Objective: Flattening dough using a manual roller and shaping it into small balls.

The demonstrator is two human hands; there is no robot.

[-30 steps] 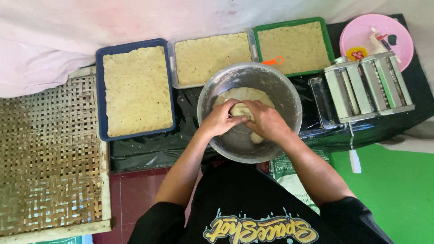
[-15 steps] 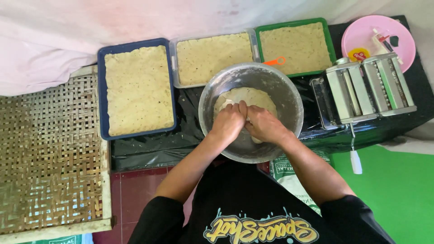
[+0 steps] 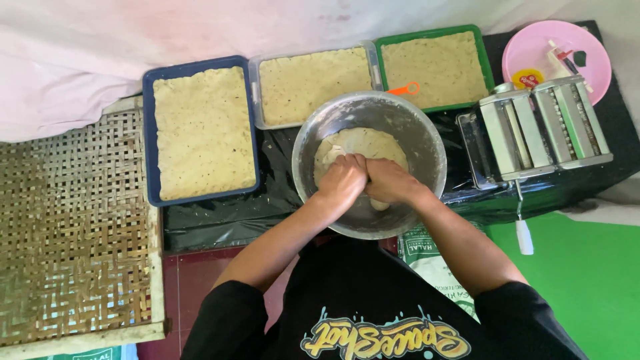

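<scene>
Since the earlier frames, both hands had drawn closer together over the dough, the knuckles meeting where a moment before they sat a little apart, and the dough had flattened slightly beneath them. The left hand (image 3: 341,181) and right hand (image 3: 390,183) were side by side, touching, fingers curled and pressed down into the pale dough (image 3: 360,148), which lay in the steel bowl (image 3: 427,143) directly under and just beyond them. Neither hand was clamped round it; they bore down on its near edge.

The dough looked soft and yielding, dense enough to hold a mound, probably a bit tacky given the floury smear on the bowl wall. It would best be taken from its far edge and folded back toward the hands.

Beyond the hands lay a clear tray (image 3: 313,83) and a green tray (image 3: 433,67), both filled with a crumbly yellow layer, and an orange scraper (image 3: 405,89) just past the bowl's rim. To the left sat a blue tray (image 3: 200,130) of the same, and further left a woven bamboo mat (image 3: 73,233). To the right stood a pasta roller (image 3: 540,130) on the black-covered worktop (image 3: 220,217), with a pink plate (image 3: 533,50) beyond it.
</scene>
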